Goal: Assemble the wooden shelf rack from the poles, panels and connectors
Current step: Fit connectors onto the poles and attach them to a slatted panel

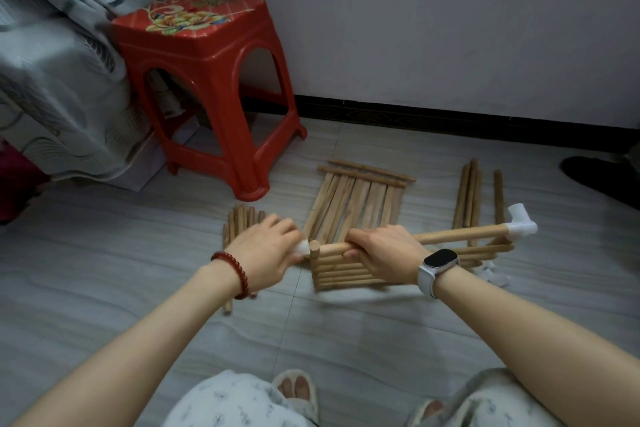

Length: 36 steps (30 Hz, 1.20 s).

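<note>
My right hand (382, 251) grips a long wooden pole (460, 236) that runs right to a white plastic corner connector (519, 224) on its far end. My left hand (266, 244) pinches a second white connector (302, 248) right at the pole's near end, beside a short upright peg (314, 250). Under the pole lies a slatted panel of round rods (341, 274). A flat slat panel (360, 203) rests on the floor behind it.
A red plastic stool (211, 80) stands at the back left beside a grey curtain (52, 62). Loose poles lie in a bundle at left (239, 222) and at right (471, 198). More white connectors (493, 274) sit by the right end. My slippered feet (298, 388) are near.
</note>
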### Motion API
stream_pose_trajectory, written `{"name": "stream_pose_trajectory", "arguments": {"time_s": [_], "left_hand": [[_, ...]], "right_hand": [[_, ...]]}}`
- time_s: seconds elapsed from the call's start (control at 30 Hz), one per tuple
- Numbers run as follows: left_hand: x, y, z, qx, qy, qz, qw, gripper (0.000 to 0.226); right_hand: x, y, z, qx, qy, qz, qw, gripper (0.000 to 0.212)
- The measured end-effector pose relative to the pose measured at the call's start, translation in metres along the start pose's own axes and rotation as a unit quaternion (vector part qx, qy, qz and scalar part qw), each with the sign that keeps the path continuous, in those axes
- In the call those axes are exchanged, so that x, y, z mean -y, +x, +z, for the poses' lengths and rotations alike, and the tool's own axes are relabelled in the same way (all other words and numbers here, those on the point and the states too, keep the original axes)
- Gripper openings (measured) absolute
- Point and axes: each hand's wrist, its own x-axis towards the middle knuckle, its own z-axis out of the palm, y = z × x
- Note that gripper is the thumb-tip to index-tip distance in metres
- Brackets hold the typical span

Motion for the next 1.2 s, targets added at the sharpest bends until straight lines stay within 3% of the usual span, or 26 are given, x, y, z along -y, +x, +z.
{"name": "stream_pose_trajectory", "arguments": {"time_s": [0.47,0.6,0.7,0.73,0.8,0.83,0.87,0.93,1.2], "left_hand": [[-0.015,0.007,0.013,-0.025,-0.022,-0.013,0.999,0.033],[-0.017,0.011,0.017,-0.071,-0.147,0.032,0.986,0.037],[-0.021,0.015,0.019,-0.121,-0.370,-0.058,0.919,0.040],[-0.024,0.017,0.019,-0.137,-0.459,-0.107,0.871,0.034],[-0.029,0.026,0.017,-0.161,-0.635,-0.206,0.727,0.021],[-0.030,0.032,0.015,-0.157,-0.696,-0.241,0.658,0.023],[-0.030,0.037,0.012,-0.143,-0.732,-0.259,0.614,0.028],[-0.032,0.045,0.006,-0.113,-0.764,-0.267,0.576,0.035],[-0.037,0.053,0.009,-0.127,-0.778,-0.318,0.526,0.037]], "right_hand": [[0.009,-0.003,-0.010,-0.005,0.020,0.009,1.000,0.032],[0.011,-0.006,-0.012,-0.012,0.037,0.009,0.999,0.028],[0.012,-0.008,-0.013,-0.006,0.056,0.014,0.998,0.025],[0.013,-0.008,-0.012,-0.005,0.056,0.014,0.998,0.025],[0.013,-0.007,-0.012,-0.014,0.045,0.014,0.999,0.026],[0.012,-0.007,-0.011,-0.021,0.040,0.014,0.999,0.026],[0.012,-0.007,-0.012,-0.027,0.036,0.012,0.999,0.027],[0.011,-0.008,-0.012,-0.039,0.031,0.005,0.999,0.027],[0.016,-0.005,-0.012,-0.057,0.037,-0.028,0.997,0.029]]}}
